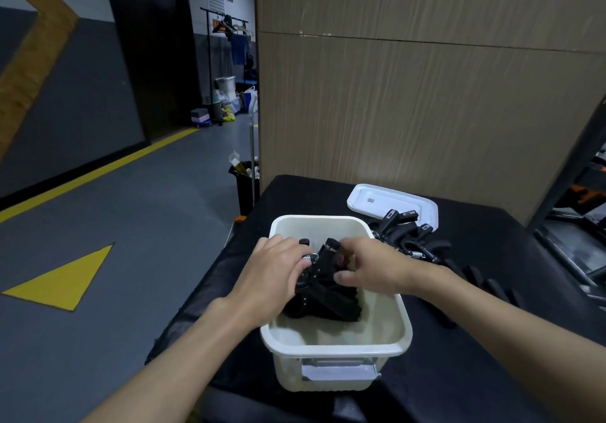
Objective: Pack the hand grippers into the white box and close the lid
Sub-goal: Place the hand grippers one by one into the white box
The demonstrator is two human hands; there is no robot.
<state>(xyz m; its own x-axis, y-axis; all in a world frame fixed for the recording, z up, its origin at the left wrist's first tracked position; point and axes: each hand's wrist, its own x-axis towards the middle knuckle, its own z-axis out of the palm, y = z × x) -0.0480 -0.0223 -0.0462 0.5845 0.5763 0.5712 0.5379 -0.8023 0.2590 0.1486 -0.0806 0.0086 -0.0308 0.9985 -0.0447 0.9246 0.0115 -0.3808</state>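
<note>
The white box [334, 349] stands open on a black table, with black hand grippers [324, 299] heaped inside it. Both hands are over the box. My left hand [273, 270] grips the spring end of the top hand gripper [323, 260], and my right hand [370, 267] holds the same gripper from the right, thumb under its handle. A pile of more hand grippers [410, 237] lies on the table behind and right of the box. The white lid [377, 201] lies flat at the back, partly under that pile.
The black table [492, 252] ends at a tall wood-grain panel [426, 94] behind it. A black bin [246, 186] stands on the grey floor off the table's left back corner. Dark metal racking [583, 219] is at the right.
</note>
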